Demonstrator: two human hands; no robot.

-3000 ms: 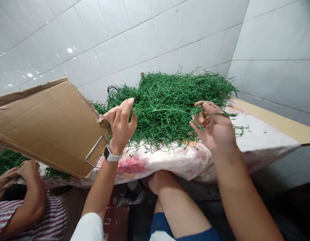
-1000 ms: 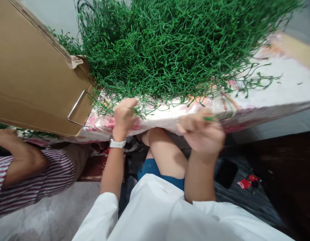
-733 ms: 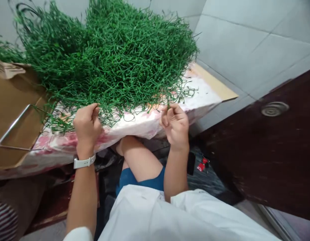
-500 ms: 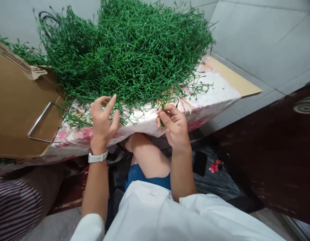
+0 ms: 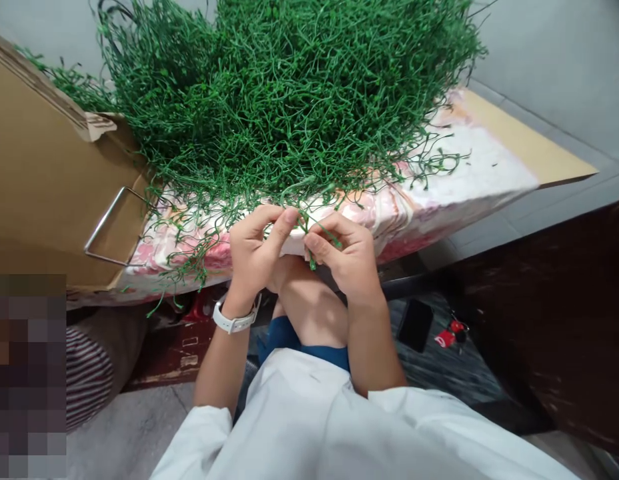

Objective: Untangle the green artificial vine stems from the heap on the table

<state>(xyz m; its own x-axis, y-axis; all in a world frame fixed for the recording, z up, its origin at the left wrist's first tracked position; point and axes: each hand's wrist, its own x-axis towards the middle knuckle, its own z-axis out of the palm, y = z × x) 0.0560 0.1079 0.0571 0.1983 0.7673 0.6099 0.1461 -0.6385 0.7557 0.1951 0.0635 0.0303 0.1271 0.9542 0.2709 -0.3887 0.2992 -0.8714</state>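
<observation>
A big heap of thin green artificial plant stems (image 5: pixel 299 100) with small knobbed tips covers the table's floral cloth (image 5: pixel 494 163). In front of the heap, over the table's near edge, my two hands are close together. My left hand (image 5: pixel 254 253), with a white watch band at the wrist, pinches a green stem between thumb and forefinger. My right hand (image 5: pixel 352 260) has its fingers closed on a green stem piece (image 5: pixel 306 225) whose branches stick out between the hands. Fingers partly hide where the pieces meet. Loose stems (image 5: pixel 192 257) hang over the edge left of my left hand.
An open cardboard box (image 5: pixel 44 180) stands at left, with a bent metal wire handle (image 5: pixel 105 220) by it. Below right lie a black phone (image 5: pixel 415 325) and red keyring items (image 5: pixel 445 337). Another person's striped clothing (image 5: pixel 89 373) shows at lower left.
My left hand has moved right from the loose stems, its fingers closing on a stem beside my right hand. Several stems now droop over the table edge. The view has shifted slightly.
</observation>
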